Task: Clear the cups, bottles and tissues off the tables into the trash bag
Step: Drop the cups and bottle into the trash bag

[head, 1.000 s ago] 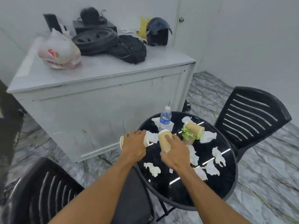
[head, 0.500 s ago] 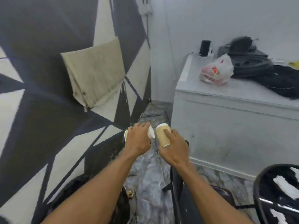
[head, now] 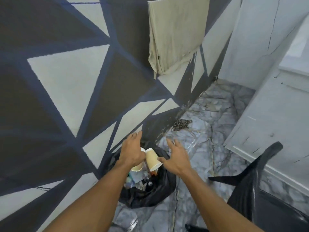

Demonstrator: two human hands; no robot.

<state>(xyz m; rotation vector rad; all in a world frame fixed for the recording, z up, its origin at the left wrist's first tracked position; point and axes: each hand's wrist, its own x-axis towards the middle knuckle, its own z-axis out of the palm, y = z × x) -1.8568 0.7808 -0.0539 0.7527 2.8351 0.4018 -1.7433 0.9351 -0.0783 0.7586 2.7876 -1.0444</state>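
A black trash bag (head: pixel 155 196) stands open on the marble floor against the patterned wall, with bottles and other rubbish inside. Both my hands hover over its mouth. My left hand (head: pixel 132 151) has its fingers stretched out, and a pale cup (head: pixel 137 167) shows just under it; whether they touch I cannot tell. My right hand (head: pixel 177 156) is spread open. A tan paper cup (head: pixel 153 159) hangs tilted between the two hands, free of the right fingers, above the bag.
A black plastic chair (head: pixel 249 183) stands close at the right. A white cabinet (head: pixel 267 124) fills the right side. A beige cloth (head: pixel 175 36) hangs on the wall. A small heap of debris (head: pixel 181 123) lies by the wall's foot.
I have turned from the table to the wall and looked down at the bag. Both hands, which gripped a cup each, have spread open, and the cups are dropping.
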